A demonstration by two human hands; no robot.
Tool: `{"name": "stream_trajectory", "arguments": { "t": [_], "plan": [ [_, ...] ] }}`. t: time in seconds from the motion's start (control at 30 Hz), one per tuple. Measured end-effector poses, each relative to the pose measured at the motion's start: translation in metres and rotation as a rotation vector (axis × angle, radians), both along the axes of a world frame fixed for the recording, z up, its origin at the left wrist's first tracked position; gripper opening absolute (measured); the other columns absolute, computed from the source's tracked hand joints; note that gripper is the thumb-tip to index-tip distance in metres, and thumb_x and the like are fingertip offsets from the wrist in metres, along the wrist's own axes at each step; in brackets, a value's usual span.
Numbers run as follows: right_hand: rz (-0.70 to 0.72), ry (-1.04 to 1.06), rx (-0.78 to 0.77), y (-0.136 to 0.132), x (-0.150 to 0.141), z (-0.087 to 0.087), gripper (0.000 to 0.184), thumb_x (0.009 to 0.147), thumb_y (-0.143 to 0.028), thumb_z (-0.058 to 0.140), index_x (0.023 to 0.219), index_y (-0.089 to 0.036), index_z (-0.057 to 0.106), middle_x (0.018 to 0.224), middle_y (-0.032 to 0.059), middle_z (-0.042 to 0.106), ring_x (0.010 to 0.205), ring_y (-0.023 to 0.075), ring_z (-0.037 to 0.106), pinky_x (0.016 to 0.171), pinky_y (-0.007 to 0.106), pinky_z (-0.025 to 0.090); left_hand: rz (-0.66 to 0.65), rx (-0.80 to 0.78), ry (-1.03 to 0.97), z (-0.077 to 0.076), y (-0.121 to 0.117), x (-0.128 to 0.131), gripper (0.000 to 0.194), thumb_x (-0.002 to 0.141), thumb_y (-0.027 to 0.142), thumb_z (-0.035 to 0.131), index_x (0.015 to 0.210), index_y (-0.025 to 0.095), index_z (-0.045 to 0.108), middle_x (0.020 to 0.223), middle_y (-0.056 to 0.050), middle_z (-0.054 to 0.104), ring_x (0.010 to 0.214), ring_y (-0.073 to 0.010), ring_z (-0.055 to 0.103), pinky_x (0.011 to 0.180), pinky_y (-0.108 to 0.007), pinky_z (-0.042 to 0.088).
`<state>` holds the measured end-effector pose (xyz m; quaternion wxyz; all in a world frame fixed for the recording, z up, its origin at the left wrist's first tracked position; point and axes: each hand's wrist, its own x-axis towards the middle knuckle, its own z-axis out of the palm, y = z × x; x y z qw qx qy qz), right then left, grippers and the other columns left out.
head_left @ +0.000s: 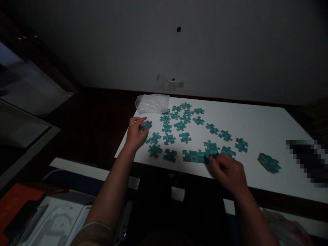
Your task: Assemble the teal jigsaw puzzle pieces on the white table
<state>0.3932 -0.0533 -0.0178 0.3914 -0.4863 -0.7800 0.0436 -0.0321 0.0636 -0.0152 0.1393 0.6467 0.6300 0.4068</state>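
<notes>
Teal jigsaw puzzle pieces lie scattered over a white table. At the table's left side, my left hand has its thumb and index finger around the edges of a puzzle piece. Near the front edge, several pieces are joined in a strip, with another piece standing above its right end. My right hand is closed at that right end, its fingers curled and its thumb on the joined pieces. What lies under those fingers is partly hidden. A loose piece sits just behind the right hand.
A clear plastic bag lies at the table's far left corner. Toward the right is a stack of puzzle pieces, with a blurred-out dark object beyond it. A wall with sockets rises behind. An open white box stands at lower left.
</notes>
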Motion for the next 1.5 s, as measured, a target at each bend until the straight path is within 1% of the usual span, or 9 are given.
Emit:
{"name": "stream_trajectory", "arguments": {
  "t": [0.1, 0.23, 0.4, 0.5, 0.57, 0.8, 1.2, 1.33, 1.5],
  "plan": [
    [-0.003, -0.004, -0.003, 0.000, 0.000, -0.002, 0.051, 0.113, -0.029, 0.071, 0.069, -0.028, 0.045, 0.063, -0.0056, 0.047, 0.054, 0.0155, 0.052, 0.059, 0.034, 0.038, -0.051, -0.007, 0.005, 0.001, 0.001, 0.000, 0.053, 0.098, 0.020, 0.071, 0.149, 0.025, 0.082, 0.148, -0.011, 0.077, 0.137, -0.0299, 0.075, 0.127, -0.049, 0.062],
    [-0.010, -0.011, 0.004, 0.000, -0.001, -0.002, 0.052, 0.114, -0.029, 0.070, 0.069, -0.028, 0.044, 0.062, -0.0056, 0.046, 0.055, 0.0157, 0.052, 0.060, 0.034, 0.038, -0.087, 0.006, -0.001, 0.003, 0.002, 0.003, 0.042, 0.100, 0.025, 0.068, 0.139, 0.022, 0.085, 0.135, -0.011, 0.083, 0.128, -0.0300, 0.079, 0.123, -0.049, 0.062],
    [-0.010, -0.028, 0.035, 0.001, -0.002, -0.001, 0.051, 0.114, -0.030, 0.069, 0.070, -0.028, 0.045, 0.062, -0.0056, 0.047, 0.055, 0.0153, 0.053, 0.060, 0.033, 0.039, 0.078, 0.025, -0.063, 0.003, 0.005, 0.002, 0.021, 0.098, 0.033, 0.074, 0.112, 0.023, 0.085, 0.119, -0.011, 0.083, 0.109, -0.0292, 0.079, 0.104, -0.045, 0.066],
    [-0.012, -0.022, 0.024, 0.001, -0.002, -0.001, 0.051, 0.114, -0.030, 0.069, 0.069, -0.028, 0.045, 0.062, -0.0053, 0.047, 0.056, 0.0155, 0.054, 0.061, 0.033, 0.039, 0.178, 0.006, -0.140, 0.002, 0.006, 0.000, 0.019, 0.097, 0.035, 0.076, 0.110, 0.023, 0.082, 0.116, -0.010, 0.080, 0.099, -0.0265, 0.076, 0.096, -0.043, 0.066],
    [-0.019, -0.011, 0.015, 0.001, -0.002, -0.002, 0.051, 0.114, -0.030, 0.069, 0.069, -0.027, 0.045, 0.062, -0.0050, 0.048, 0.056, 0.0160, 0.054, 0.061, 0.033, 0.039, 0.183, 0.002, -0.115, 0.003, 0.007, -0.001, 0.018, 0.095, 0.034, 0.076, 0.109, 0.023, 0.081, 0.116, -0.009, 0.079, 0.096, -0.0258, 0.075, 0.095, -0.043, 0.066],
    [-0.016, -0.002, -0.009, 0.001, -0.001, -0.004, 0.051, 0.113, -0.031, 0.068, 0.069, -0.028, 0.043, 0.061, -0.0043, 0.048, 0.057, 0.0169, 0.053, 0.062, 0.034, 0.037, 0.123, 0.015, 0.051, 0.008, 0.006, 0.005, 0.008, 0.094, 0.026, 0.073, 0.100, 0.024, 0.079, 0.119, -0.011, 0.078, 0.115, -0.0317, 0.077, 0.113, -0.048, 0.064],
    [-0.017, -0.003, -0.035, 0.002, -0.002, -0.004, 0.050, 0.114, -0.031, 0.066, 0.069, -0.027, 0.045, 0.062, -0.0033, 0.051, 0.057, 0.0168, 0.053, 0.063, 0.034, 0.036, 0.015, -0.013, 0.217, 0.001, 0.011, 0.004, 0.018, 0.100, 0.038, 0.068, 0.100, 0.026, 0.082, 0.116, -0.014, 0.086, 0.121, -0.0386, 0.075, 0.120, -0.057, 0.058],
    [-0.017, 0.010, -0.039, 0.003, -0.002, -0.006, 0.050, 0.114, -0.032, 0.066, 0.069, -0.027, 0.046, 0.063, -0.0031, 0.052, 0.058, 0.0168, 0.054, 0.063, 0.033, 0.037, 0.026, 0.004, 0.201, 0.003, 0.008, 0.006, 0.029, 0.106, 0.044, 0.062, 0.104, 0.026, 0.084, 0.118, -0.015, 0.087, 0.121, -0.0380, 0.076, 0.119, -0.055, 0.059],
    [-0.012, 0.044, -0.064, 0.004, -0.002, -0.008, 0.051, 0.114, -0.033, 0.065, 0.067, -0.027, 0.045, 0.063, -0.0027, 0.052, 0.058, 0.0177, 0.054, 0.064, 0.034, 0.037, -0.006, 0.012, 0.155, 0.004, 0.004, 0.005, 0.027, 0.104, 0.042, 0.063, 0.110, 0.028, 0.085, 0.124, -0.013, 0.087, 0.126, -0.0367, 0.078, 0.121, -0.054, 0.060]
  ]
}}
